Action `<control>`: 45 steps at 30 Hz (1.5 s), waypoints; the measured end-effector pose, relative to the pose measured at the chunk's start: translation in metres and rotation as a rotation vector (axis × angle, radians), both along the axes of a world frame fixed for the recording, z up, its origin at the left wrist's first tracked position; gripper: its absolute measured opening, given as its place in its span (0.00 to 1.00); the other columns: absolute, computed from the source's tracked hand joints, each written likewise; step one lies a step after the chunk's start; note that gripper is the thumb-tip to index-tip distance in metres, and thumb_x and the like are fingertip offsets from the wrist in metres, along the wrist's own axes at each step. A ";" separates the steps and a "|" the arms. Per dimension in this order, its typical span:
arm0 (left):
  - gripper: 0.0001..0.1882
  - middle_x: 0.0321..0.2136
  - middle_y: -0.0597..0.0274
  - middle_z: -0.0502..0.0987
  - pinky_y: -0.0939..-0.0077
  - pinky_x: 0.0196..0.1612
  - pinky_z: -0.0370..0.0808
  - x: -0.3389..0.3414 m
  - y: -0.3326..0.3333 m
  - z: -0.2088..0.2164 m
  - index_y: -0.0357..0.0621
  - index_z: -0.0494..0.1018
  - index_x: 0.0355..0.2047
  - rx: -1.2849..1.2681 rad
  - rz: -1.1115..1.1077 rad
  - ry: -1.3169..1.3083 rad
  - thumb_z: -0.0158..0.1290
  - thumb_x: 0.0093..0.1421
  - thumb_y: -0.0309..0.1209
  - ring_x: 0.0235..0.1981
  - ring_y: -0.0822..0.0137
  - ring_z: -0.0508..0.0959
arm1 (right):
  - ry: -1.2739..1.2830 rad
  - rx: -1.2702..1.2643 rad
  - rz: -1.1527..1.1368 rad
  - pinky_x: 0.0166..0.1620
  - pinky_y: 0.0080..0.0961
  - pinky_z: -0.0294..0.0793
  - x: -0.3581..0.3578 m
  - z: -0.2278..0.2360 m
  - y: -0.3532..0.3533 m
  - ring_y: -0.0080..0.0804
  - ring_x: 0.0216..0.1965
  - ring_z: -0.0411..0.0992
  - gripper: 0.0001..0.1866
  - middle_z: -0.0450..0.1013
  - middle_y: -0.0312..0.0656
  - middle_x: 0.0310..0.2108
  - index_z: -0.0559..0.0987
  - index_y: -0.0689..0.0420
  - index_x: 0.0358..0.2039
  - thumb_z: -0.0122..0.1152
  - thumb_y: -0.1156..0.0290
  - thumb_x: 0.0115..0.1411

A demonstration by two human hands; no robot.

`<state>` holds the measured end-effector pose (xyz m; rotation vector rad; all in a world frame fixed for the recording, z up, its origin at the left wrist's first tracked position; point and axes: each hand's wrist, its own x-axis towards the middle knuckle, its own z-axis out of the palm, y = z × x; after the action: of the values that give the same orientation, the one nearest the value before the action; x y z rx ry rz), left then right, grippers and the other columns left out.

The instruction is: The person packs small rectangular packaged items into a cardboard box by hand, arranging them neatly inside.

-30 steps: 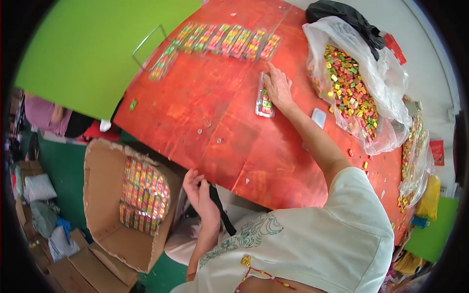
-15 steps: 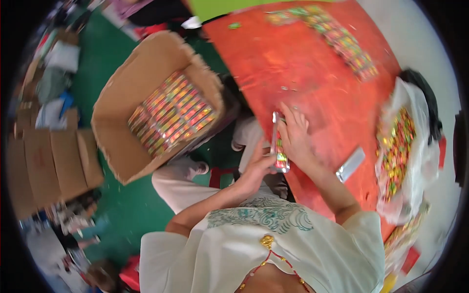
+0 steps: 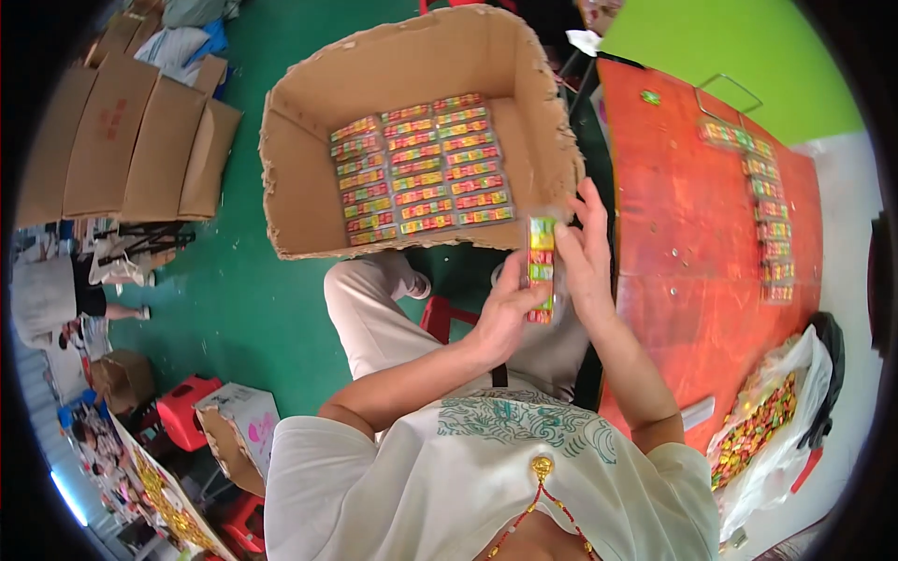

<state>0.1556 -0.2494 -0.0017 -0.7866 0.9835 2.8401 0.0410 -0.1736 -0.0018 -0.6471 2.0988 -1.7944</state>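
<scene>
A narrow clear plastic pack (image 3: 541, 266) of small, brightly wrapped pieces stands lengthwise between my hands, just above my lap. My left hand (image 3: 505, 318) closes round its lower part, with the thumb across the front. Beside its upper right edge is my right hand (image 3: 586, 257), fingers stretched upward and apart, the thumb side touching the pack. Directly beyond, a large open cardboard box (image 3: 412, 61) with ragged rims holds three columns of similar packs (image 3: 421, 178).
To the right, a red table (image 3: 655, 327) carries a column of packs (image 3: 774, 229), a pale strip-shaped piece (image 3: 698, 412) and a clear bag (image 3: 795, 393) of loose wrapped pieces. Flattened cartons (image 3: 108, 140) lean at far left. A red stool (image 3: 187, 411) stands lower left.
My view has turned left toward the box. Both hands have brought the pack off the table's edge to the front of the box, and its wrapped pieces now face up.
</scene>
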 end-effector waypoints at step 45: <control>0.24 0.53 0.50 0.66 0.70 0.46 0.70 0.206 -0.224 -0.067 0.39 0.58 0.59 -0.752 0.968 -0.523 0.46 0.63 0.28 0.47 0.63 0.72 | 0.232 0.642 1.351 0.53 0.41 0.66 0.094 -0.299 -0.343 0.51 0.52 0.63 0.27 0.64 0.54 0.48 0.69 0.57 0.53 0.57 0.72 0.48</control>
<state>0.3620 -0.4730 -0.0682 -2.4819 1.9621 2.4192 0.1353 -0.5165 -0.3006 -1.5441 1.4421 -0.3036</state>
